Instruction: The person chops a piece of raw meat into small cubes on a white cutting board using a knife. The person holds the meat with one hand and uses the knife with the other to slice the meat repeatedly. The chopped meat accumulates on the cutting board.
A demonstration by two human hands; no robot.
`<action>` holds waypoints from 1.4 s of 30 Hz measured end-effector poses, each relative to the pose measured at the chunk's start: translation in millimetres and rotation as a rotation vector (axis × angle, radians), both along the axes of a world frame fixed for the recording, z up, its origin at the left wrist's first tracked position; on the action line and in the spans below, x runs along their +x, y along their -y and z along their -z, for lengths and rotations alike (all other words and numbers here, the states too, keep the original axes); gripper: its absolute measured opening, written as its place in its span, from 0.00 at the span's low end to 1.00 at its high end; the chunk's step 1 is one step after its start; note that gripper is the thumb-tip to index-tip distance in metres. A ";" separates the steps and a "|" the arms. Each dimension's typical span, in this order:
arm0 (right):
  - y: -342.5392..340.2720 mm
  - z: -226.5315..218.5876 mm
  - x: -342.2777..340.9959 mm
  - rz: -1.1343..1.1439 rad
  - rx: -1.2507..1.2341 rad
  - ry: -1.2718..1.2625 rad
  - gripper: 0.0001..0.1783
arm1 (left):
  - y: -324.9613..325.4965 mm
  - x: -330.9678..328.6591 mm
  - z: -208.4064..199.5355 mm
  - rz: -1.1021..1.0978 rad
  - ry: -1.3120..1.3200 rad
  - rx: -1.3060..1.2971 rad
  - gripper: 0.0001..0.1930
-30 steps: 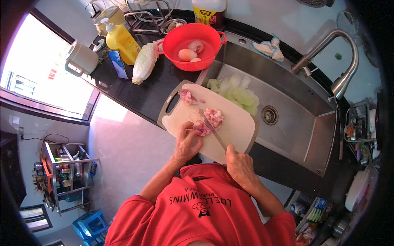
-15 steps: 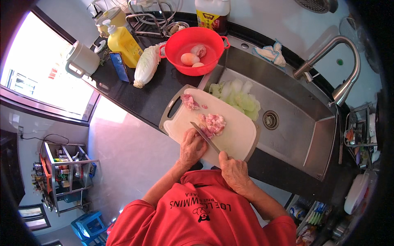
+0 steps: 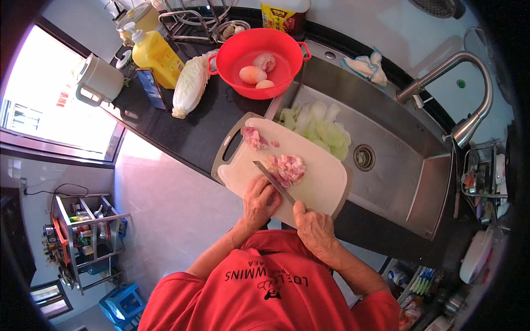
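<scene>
My right hand (image 3: 313,227) grips a knife (image 3: 274,182) by its handle, which the fingers hide. The blade slants across the pale cutting board (image 3: 237,168), along the near side of a heap of chopped pink and white meat (image 3: 290,169). Just left of the blade, my left hand (image 3: 260,199) rests on the board with its fingers curled and drawn together. Whatever may lie beneath those fingertips is hidden. Toward the board's far left corner sits a separate larger chunk of meat (image 3: 254,138), a tiny scrap beside it.
Beyond the board stands a red basin (image 3: 229,63) holding egg-shaped things and a pinkish lump. A steel sink (image 3: 386,182) with pale green leaves (image 3: 326,135) and a curved faucet (image 3: 479,83) lies right. Left are a napa cabbage (image 3: 190,88), a propped phone (image 3: 150,88) and a yellow pump bottle (image 3: 157,58).
The whole view has shifted slightly. Both hands, the knife and the meat keep nearly the same places on the board.
</scene>
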State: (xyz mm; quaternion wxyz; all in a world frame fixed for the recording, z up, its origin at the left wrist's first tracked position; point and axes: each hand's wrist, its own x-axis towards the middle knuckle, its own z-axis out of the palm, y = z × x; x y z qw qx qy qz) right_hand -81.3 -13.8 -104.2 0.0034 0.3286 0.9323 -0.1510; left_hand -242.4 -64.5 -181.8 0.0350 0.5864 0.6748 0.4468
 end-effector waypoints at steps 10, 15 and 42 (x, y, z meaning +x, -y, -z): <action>-27.5 8.8 -49.6 -0.060 -0.084 -0.114 0.07 | 1.9 -1.3 1.1 0.009 0.037 -0.050 0.16; -28.4 8.4 -51.2 -0.031 -0.144 -0.164 0.03 | -2.4 -1.1 -0.8 -0.051 0.017 -0.036 0.14; -23.4 3.4 -15.6 -0.083 -0.160 -0.023 0.05 | -0.7 6.9 -2.9 -0.113 0.004 -0.029 0.11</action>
